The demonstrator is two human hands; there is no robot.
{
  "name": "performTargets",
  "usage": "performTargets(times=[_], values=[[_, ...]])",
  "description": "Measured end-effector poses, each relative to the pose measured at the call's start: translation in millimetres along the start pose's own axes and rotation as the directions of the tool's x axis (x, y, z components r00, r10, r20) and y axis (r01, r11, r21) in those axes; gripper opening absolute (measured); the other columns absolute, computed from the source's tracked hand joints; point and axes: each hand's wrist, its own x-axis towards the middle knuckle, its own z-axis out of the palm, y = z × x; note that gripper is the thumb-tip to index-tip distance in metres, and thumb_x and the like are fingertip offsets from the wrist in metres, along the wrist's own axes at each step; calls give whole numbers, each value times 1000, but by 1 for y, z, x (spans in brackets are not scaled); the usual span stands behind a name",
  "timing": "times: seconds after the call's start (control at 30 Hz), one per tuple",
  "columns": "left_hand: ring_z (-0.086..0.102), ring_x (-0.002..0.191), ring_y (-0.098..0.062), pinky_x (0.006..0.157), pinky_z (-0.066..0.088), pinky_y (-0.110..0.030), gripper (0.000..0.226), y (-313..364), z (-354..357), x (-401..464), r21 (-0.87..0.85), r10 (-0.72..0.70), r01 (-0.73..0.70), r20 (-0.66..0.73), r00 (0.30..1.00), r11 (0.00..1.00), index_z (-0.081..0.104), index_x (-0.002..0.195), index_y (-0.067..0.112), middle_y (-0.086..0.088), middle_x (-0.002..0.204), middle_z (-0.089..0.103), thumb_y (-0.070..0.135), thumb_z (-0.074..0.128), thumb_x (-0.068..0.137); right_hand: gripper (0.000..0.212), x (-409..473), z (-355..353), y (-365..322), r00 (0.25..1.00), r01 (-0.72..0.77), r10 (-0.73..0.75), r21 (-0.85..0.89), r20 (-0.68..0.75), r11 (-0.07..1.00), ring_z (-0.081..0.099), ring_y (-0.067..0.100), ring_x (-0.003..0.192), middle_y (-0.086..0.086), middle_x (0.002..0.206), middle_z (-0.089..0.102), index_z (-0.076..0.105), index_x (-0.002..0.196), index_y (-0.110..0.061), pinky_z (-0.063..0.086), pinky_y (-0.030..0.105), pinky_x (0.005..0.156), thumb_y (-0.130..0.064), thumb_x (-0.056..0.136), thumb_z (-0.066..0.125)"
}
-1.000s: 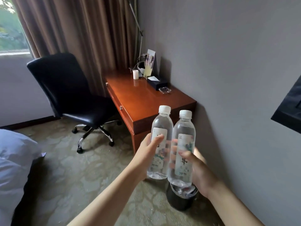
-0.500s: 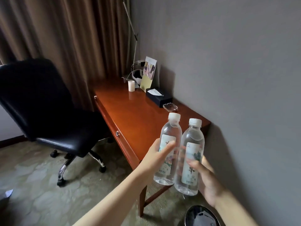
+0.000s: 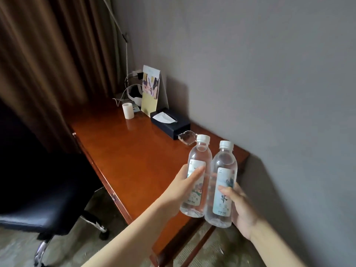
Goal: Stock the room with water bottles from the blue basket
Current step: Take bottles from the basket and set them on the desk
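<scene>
Holding: two clear bottles, one in each hand, upright and side by side over the counter's near right end
Left bottle point(image 3: 196, 176): white cap, printed label, touching or just beside its neighbour; which, I cannot tell
Right bottle point(image 3: 221, 185): white cap, label with a dark character, a little lower and closer to the wall
Left hand point(image 3: 182, 189): fingers curled round the left bottle's middle, thumb lying across the label
Right hand point(image 3: 240, 207): fingers wrapped round the right bottle's lower half from the wall side, thumb on the label
Counter point(image 3: 134, 151): reddish-brown wood, glossy, set along the grey wall
Ashtray point(image 3: 187, 138): clear glass, just behind the left bottle's cap
Tissue box point(image 3: 169, 122): black, a white tissue showing at the top, beside the ashtray
Card point(image 3: 150, 91): folded, standing upright against the wall past the tissue box
Cup point(image 3: 127, 110): small, white, left of the card
Cables point(image 3: 131, 89): white, looped in the far corner
Chair point(image 3: 38, 189): black, on castors, left of the counter
Curtain point(image 3: 48, 64): brown, hanging behind the chair
</scene>
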Motion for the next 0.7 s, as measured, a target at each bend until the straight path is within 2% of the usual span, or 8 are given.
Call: performTargets(times=[0.07,0.13,0.23,0.37,0.47,0.57,0.63,0.7], values=[[62,109,-15,92,52,-36,50,2,-14,28,-19,-41,42,67,997,999,39,116,45,7,121,59,70,49,73,59,29,-7,-1,1000,-5,5,22,9,1000,71,13,78,1,86,74,55,118,-20,55,26,62,-30,61,68],[63,111,-16,96,52,-38,58,-1,-27,55,-39,-61,68,150,987,997,37,122,45,4,125,59,68,54,72,65,52,-13,-3,999,2,-4,48,51,999,70,20,89,7,98,73,54,122,-19,56,29,69,-34,60,70],[59,117,-17,94,52,-34,52,-7,-39,98,-5,-73,76,221,972,997,39,117,51,2,132,51,69,58,72,71,83,-25,-2,999,-14,10,87,53,996,67,25,103,12,114,69,51,126,-24,55,31,76,-34,60,75],[52,122,-17,95,50,-34,46,-17,-47,148,23,-104,101,242,965,995,43,113,56,3,136,43,65,61,72,57,118,-42,5,993,-93,102,136,-54,986,68,21,102,6,114,69,50,126,-30,55,35,76,-23,71,67],[56,121,-21,99,49,-44,67,-28,-56,189,-49,-91,108,269,959,993,41,129,43,-3,137,48,56,71,70,58,147,-51,7,987,-92,111,151,-117,984,67,20,104,4,116,69,50,125,-31,52,39,82,-18,71,67],[61,116,-28,100,47,-52,68,-34,-63,227,-94,-103,140,317,943,986,42,134,29,-11,131,57,37,75,75,61,174,-56,11,967,-84,120,165,-226,983,65,20,108,-2,114,70,52,122,-35,49,41,89,-10,70,72],[65,110,-26,94,53,-43,57,-36,-66,248,-83,-96,133,349,932,988,48,130,21,-10,124,63,24,73,79,65,189,-60,17,933,-69,124,170,-339,983,62,18,109,-4,112,71,50,123,-34,48,39,90,-6,67,70],[68,104,-17,81,57,-28,46,-39,-72,273,-28,-98,117,374,922,993,56,123,19,-1,115,69,15,72,81,63,205,-62,24,884,-75,128,133,-450,988,60,13,107,-7,112,68,48,123,-33,47,33,87,-2,72,70]])
